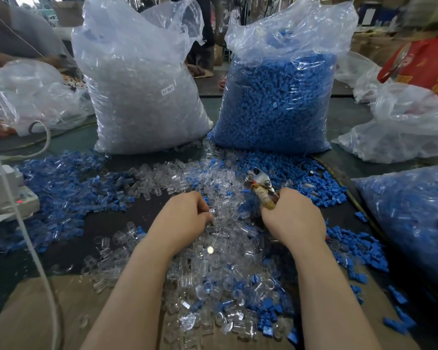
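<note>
Left hand (185, 218) pinches a clear cap (211, 211) over the pile (220, 269), facing the pliers (259, 184) at two o'clock; right hand (292, 218) grips their handles, probably for trimming.

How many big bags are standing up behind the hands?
2: the bag of clear pieces at back left, the bag of blue pieces at back right.

Small-parts assembly workshop

Two big clear sacks, one of transparent caps (142, 97) and one of blue plugs (276, 102), stand on a dark bench (116, 223) strewn with loose pieces; more filled bags (415, 223) crowd the edges.
</note>
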`<state>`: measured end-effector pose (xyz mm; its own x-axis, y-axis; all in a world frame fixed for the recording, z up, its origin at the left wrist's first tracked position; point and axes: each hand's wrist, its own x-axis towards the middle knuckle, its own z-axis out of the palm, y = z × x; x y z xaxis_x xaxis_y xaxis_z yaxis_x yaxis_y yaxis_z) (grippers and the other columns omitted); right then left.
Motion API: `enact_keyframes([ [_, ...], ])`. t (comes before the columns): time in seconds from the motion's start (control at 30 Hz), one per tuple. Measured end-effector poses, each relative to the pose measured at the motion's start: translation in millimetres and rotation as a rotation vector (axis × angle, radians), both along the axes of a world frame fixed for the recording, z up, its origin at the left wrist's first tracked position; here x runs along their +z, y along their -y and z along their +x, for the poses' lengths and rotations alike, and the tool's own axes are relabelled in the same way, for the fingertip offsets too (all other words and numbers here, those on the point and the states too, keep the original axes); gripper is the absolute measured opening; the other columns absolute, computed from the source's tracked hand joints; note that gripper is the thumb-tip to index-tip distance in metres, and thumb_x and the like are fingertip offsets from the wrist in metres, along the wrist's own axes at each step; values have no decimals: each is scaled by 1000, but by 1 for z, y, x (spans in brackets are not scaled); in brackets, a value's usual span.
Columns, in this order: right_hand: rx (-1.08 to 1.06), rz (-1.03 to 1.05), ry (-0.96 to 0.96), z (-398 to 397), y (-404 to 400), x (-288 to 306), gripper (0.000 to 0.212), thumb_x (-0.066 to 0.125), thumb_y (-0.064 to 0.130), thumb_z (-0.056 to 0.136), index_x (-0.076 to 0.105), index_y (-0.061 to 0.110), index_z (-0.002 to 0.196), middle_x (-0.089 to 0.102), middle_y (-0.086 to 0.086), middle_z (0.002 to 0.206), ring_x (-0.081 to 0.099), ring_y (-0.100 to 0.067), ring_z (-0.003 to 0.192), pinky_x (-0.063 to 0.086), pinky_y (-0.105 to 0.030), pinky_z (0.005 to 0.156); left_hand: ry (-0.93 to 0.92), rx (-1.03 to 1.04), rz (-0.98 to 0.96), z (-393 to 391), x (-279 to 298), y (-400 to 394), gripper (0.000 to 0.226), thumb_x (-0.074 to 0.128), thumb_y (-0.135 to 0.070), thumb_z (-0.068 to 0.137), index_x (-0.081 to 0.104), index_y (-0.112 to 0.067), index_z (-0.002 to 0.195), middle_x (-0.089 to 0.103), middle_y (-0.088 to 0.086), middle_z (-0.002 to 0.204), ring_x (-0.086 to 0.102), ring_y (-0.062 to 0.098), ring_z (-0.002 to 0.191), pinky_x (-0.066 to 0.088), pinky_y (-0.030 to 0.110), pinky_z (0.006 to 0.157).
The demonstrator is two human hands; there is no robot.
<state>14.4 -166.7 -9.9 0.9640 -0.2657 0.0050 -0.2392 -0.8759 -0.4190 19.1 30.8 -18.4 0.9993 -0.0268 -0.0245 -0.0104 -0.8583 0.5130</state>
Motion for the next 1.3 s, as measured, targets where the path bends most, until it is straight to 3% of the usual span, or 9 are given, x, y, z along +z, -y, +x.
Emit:
enact_keyframes([
  [0.2,43,106,108,3,-3,-2,26,65,45,87,56,21,88,62,0,82,59,-26,78,42,-33,62,-33,-23,-31,-2,2,2,12,70,-30,89,59,-27,85,61,-13,85,57,1,74,39,19,57],
  [0.37,90,249,194,4,-4,-3,16,67,38,87,56,26,85,55,14,73,51,-10,66,37,-30,58,-78,-74,-53,-2,2,7,13,63,-24,95,63,-28,107,63,-13,94,57,0,82,40,15,66],
  [0.5,114,355,256,4,-5,-2,9,68,33,86,63,26,91,63,12,79,60,-17,77,49,-35,67,-83,-57,-110,-3,2,5,9,65,-25,94,59,-32,92,61,-18,86,55,-6,74,35,11,57],
  [0.67,110,498,311,4,-5,-1,15,72,30,86,68,21,98,68,8,86,63,-17,82,54,-40,77,0,35,-372,-5,5,6,16,69,-21,90,57,-31,89,64,-14,85,60,-2,73,44,9,53],
  [0.77,140,608,348,3,-4,-1,7,72,26,86,65,25,85,64,11,74,59,-10,69,50,-36,66,19,63,-632,-5,12,8,14,71,-17,89,61,-24,96,71,-4,85,70,10,77,57,24,69],
  [0.87,185,680,369,2,-4,-1,14,72,22,88,62,28,79,60,19,62,53,2,57,39,-20,55,-18,18,-887,-7,19,10,21,68,-11,91,62,-23,107,74,5,85,73,14,78,60,24,70],
  [1.03,259,747,418,0,-5,1,17,70,14,89,62,26,80,58,27,58,50,5,50,38,-9,49,-57,-25,-982,-9,23,14,19,65,-13,92,70,-25,106,76,3,88,72,11,77,60,29,76],
  [1.3,280,797,449,-1,-7,2,19,72,17,89,61,26,76,56,21,55,46,2,49,37,-12,48,-62,-32,-1059,-11,23,10,26,79,-16,71,69,-18,95,77,4,95,74,20,90,57,27,71],
])
